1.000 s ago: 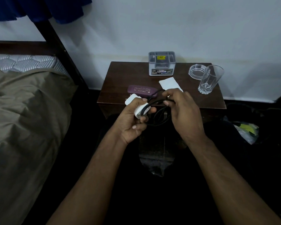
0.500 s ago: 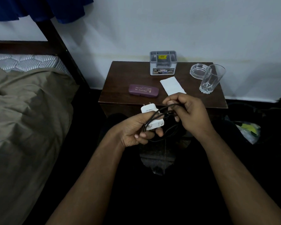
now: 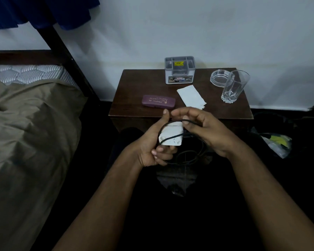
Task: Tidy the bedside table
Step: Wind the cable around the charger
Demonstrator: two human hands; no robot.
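The left hand (image 3: 153, 144) holds a small white plastic charger block (image 3: 171, 135), boxy with soft corners; its grip is curled round the block from below, thumb up beside it. A thin black rubbery cable (image 3: 187, 154) runs across the block and hangs in loose loops under both hands. The right hand (image 3: 205, 132) pinches this cable just beside the block, its grip narrow, fingers bent. Both hands are in front of the near edge of the dark brown wooden worktop (image 3: 134, 98), not on it.

On the worktop lies a long flat purple case (image 3: 158, 103) with gold writing too small to read. Near it is a white folded paper (image 3: 191, 96) with a torn corner. At the back stands a grey plastic box with little compartments (image 3: 179, 69); it has a yellow sticker and a label that says OPEL. At the right stands a clear tall drinking glass (image 3: 234, 86) with a cut pattern at its base. Just behind it sits a round clear glass ashtray (image 3: 218, 77).

To the left is a bed with a crumpled olive sheet (image 3: 29, 134) and a quilted grey mattress (image 3: 31, 74).
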